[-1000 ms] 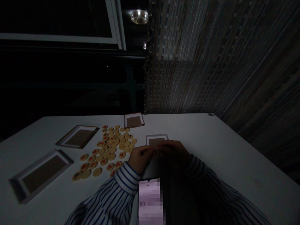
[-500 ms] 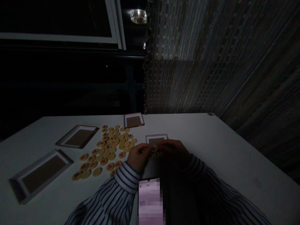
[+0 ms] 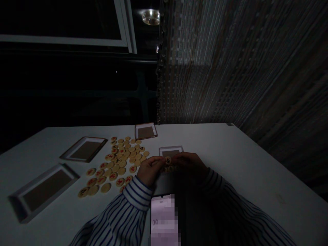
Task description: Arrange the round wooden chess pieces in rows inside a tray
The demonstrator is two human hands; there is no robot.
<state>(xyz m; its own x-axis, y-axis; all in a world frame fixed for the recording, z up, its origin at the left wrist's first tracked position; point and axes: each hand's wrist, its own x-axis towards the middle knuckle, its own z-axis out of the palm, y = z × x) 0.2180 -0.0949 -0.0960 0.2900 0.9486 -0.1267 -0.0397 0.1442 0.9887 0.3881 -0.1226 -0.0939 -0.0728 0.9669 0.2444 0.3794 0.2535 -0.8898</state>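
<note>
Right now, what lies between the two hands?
In the head view, a black-marked xiangqi piece lies between left hand and right hand; more pieces show below it.

the tabletop (image 3: 256, 171) is dull grey-white. the round pieces (image 3: 121, 171) are pale tan, some plain, others marked with red or black characters; the raised disc (image 3: 167, 160) bears a black one. the near left tray (image 3: 48, 188) has pale grey walls and a brown base, the tray beyond it (image 3: 84, 150) and the far tray (image 3: 146, 132) add orange-brown rims. the left sleeve (image 3: 123, 208) and right sleeve (image 3: 235, 201) show dark blue stripes on white. the phone screen (image 3: 161, 213) is lilac-pink; the curtain (image 3: 217, 68), grey-brown with paler streaks and flecks.
</note>
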